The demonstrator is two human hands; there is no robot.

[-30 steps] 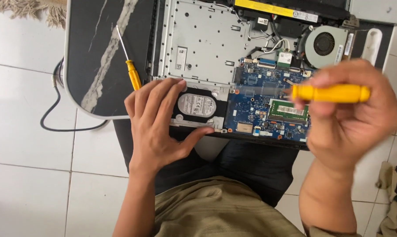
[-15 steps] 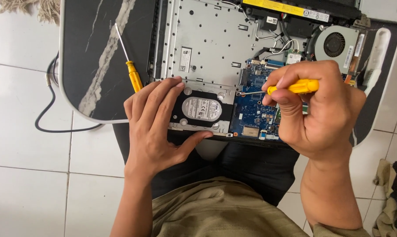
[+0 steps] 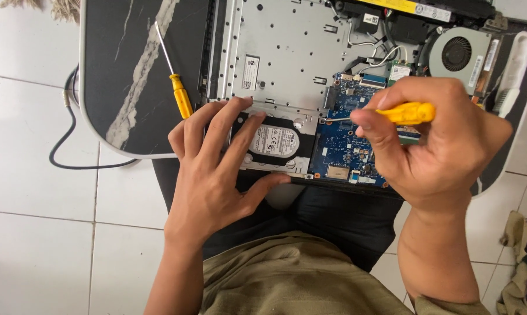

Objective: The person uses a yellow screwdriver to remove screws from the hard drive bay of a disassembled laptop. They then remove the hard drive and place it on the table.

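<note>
We see a white tiled floor (image 3: pixel 36 233) under a dark marble-patterned worktop (image 3: pixel 123 70) with a pale rim, and on the worktop lies an opened laptop (image 3: pixel 286 52), its bare metal frame and innards facing up.

At the near edge of the laptop sits the hard drive (image 3: pixel 275 142), a dark unit with a white label in a silver bracket. Our left hand (image 3: pixel 216 169) lies spread over its left side, fingers flat on the drive and bracket, thumb along the near edge; it presses down and clasps nothing. Just right of the drive is the blue circuit board (image 3: pixel 345 151). Our right hand (image 3: pixel 432 146) is clenched around a yellow-handled screwdriver (image 3: pixel 406 112), whose thin shaft points left, the tip at the metal edge between the drive's bracket and the board.

Farther back on the right we see the round cooling fan (image 3: pixel 457 53). A second screwdriver (image 3: pixel 179 93) with a yellow handle lies loose on the worktop, just left of the laptop. A black cable (image 3: pixel 71 157) loops over the floor at the left, and crumpled cloth (image 3: pixel 523 256) lies at the lower right.
</note>
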